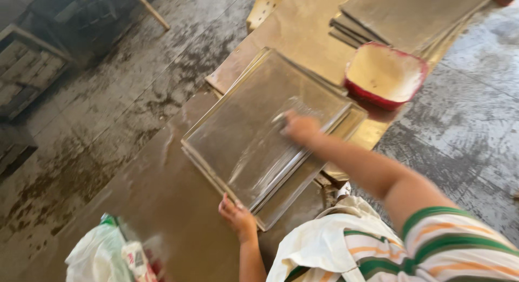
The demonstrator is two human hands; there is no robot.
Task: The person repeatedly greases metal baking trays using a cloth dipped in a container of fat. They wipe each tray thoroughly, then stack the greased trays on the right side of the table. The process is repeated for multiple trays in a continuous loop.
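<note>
A stack of flat metal baking trays [243, 125] lies on a long brown worktable [162, 195]. My left hand [237, 216] grips the near edge of the top tray. Stretched out over the tray's far side, my right hand [298, 126] presses something small against its shiny, greased surface; I cannot make out what it is. A red square bowl [385, 74] with pale contents stands just beyond the stack on the right.
Another stack of trays [405, 17] lies at the far end of the table. A white plastic bag [102, 255] sits at the near left corner. The stained stone floor [465, 125] lies on both sides, with wooden crates [27, 71] at far left.
</note>
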